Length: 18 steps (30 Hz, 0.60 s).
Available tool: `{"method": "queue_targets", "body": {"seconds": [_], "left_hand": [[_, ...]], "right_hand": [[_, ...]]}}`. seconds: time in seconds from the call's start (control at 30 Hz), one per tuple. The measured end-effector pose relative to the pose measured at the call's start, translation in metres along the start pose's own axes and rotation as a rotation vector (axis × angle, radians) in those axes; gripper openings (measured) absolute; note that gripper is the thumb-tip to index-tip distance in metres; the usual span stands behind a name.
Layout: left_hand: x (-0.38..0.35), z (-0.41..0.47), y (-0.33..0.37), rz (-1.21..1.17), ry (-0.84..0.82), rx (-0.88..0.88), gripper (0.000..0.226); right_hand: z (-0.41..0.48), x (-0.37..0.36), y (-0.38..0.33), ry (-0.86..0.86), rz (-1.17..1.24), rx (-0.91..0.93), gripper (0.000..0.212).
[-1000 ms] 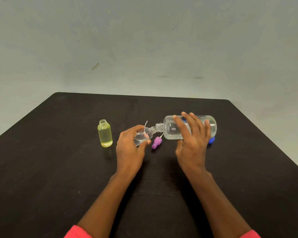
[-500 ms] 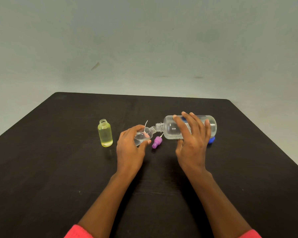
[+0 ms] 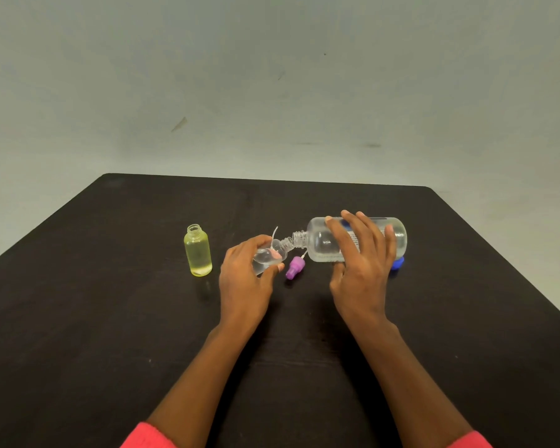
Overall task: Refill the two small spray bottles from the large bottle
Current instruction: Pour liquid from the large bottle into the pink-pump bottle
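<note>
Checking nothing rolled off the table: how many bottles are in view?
3. A yellow bottle stands uncapped at left; a small clear bottle is tilted in the left hand; the large bottle is tipped in the right hand.

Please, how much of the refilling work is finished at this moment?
Apparently done: the small yellow bottle stands uncapped, nearly full. In hand: the left hand tilts the small clear bottle to the large clear bottle, held sideways by the right hand. Left: refitting tops; the purple spray top lies loose.
</note>
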State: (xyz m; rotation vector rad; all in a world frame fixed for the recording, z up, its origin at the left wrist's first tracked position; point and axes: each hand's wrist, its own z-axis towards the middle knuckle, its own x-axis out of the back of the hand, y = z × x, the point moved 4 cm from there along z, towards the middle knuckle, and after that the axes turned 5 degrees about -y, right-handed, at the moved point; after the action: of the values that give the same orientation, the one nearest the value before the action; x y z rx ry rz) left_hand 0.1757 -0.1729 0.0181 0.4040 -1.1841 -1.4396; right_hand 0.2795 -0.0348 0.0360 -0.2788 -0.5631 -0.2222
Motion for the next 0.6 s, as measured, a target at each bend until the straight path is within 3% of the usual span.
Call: {"method": "queue_targets", "body": {"seconds": [0.6], "left_hand": [[0.0009, -0.0004, 0.0013, -0.010, 0.001, 0.005, 0.044]], "right_hand": [[0.0001, -0.0007, 0.0008, -0.011, 0.001, -0.004, 0.089]]}}
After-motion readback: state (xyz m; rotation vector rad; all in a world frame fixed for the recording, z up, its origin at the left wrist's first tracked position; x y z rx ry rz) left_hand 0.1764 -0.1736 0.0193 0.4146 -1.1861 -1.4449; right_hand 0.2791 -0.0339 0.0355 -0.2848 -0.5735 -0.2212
